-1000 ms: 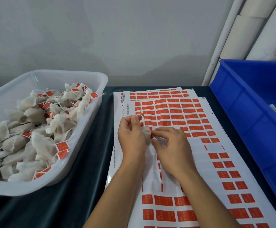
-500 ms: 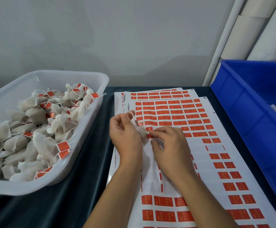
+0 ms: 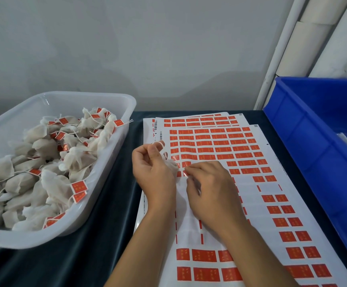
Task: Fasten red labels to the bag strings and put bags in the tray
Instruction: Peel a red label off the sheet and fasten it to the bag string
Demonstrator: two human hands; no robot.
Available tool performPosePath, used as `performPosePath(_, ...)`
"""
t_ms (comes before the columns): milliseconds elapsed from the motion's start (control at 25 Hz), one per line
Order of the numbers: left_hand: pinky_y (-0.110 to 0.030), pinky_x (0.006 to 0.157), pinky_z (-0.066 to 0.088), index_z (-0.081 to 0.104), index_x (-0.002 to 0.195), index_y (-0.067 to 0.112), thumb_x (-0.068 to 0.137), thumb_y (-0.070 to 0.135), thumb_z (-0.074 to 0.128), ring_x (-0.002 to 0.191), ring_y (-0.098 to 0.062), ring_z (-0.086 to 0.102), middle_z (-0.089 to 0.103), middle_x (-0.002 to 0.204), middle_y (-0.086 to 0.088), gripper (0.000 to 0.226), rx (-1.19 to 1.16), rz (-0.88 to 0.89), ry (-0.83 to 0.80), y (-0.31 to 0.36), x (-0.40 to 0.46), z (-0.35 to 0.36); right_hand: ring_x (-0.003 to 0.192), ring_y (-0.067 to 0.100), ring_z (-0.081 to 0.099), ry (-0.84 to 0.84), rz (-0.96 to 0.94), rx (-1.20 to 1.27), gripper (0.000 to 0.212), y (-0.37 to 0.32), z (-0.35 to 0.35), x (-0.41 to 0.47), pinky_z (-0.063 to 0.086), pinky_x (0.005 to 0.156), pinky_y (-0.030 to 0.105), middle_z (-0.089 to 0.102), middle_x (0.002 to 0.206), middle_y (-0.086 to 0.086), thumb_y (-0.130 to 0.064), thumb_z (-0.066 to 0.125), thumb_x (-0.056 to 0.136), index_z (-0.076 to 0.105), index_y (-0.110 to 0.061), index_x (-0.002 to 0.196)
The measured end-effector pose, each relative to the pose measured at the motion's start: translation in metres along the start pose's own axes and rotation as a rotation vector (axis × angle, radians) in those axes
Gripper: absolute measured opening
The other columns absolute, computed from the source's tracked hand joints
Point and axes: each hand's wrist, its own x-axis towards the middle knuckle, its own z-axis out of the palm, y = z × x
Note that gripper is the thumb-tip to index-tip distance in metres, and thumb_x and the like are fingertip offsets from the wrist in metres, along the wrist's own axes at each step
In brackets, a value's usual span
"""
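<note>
My left hand holds a small white mesh bag in its curled fingers, with the bag's string looped over a raised fingertip. My right hand pinches a red label just right of the bag, over the label sheet. The sheet holds rows of red labels, with blank gaps near my hands. The clear white tray at the left is heaped with several labelled bags.
A blue plastic bin stands along the right edge of the dark table, with some white bags inside. More label sheets lie stacked under the top one. White pipes run up the wall at the back right.
My left hand has shifted left with the bag. My right hand has stayed pinched at the red label beside the bag.
</note>
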Motion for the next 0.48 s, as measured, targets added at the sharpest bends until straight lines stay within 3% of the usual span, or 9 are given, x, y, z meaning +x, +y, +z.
performPosePath(480,-0.004,0.059,0.05,0.062,0.102,0.025,0.109,0.028,0.05,0.097,0.005,0.071,0.075,0.1,0.018,0.014,0.013,0.003,0.019,0.0013,0.0019,-0.0009,0.117,0.007,0.055,-0.058,-0.021,0.007,0.032,0.0011,0.003,-0.0007,0.047,0.104,0.027,0.063,0.13,-0.015,-0.046,0.058,0.097,0.071,-0.034,0.123)
